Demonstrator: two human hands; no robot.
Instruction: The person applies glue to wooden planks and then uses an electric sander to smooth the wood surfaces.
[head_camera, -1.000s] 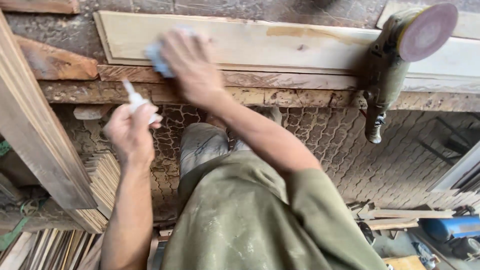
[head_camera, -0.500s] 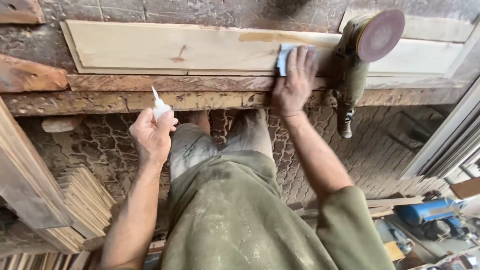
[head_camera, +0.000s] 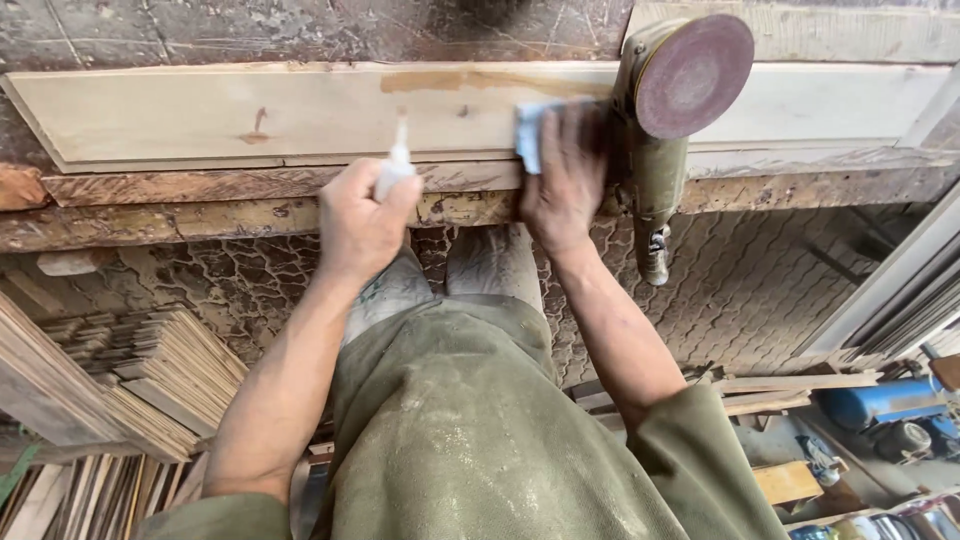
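near the middle of the frame, the left hand (head_camera: 362, 222) is closed in a fist around a small white plastic squeeze bottle (head_camera: 394, 170), whose thin nozzle points up over the near edge of a long pale wooden board with a stepped border (head_camera: 200, 115). the board lies across the upper part of the frame on a worn dark workbench (head_camera: 200, 215). just right of centre, the right hand (head_camera: 560, 180) lies flat with fingers spread, pressing a folded pale blue piece of sandpaper (head_camera: 527, 130) onto the board; the motion blur hides how the paper is gripped. touching the right side of that hand, an olive-green disc sander (head_camera: 660, 130) rests on the board, its round reddish pad facing up and its handle hanging over the bench edge. stacks of thin wooden slats (head_camera: 150, 385) sit at lower left.
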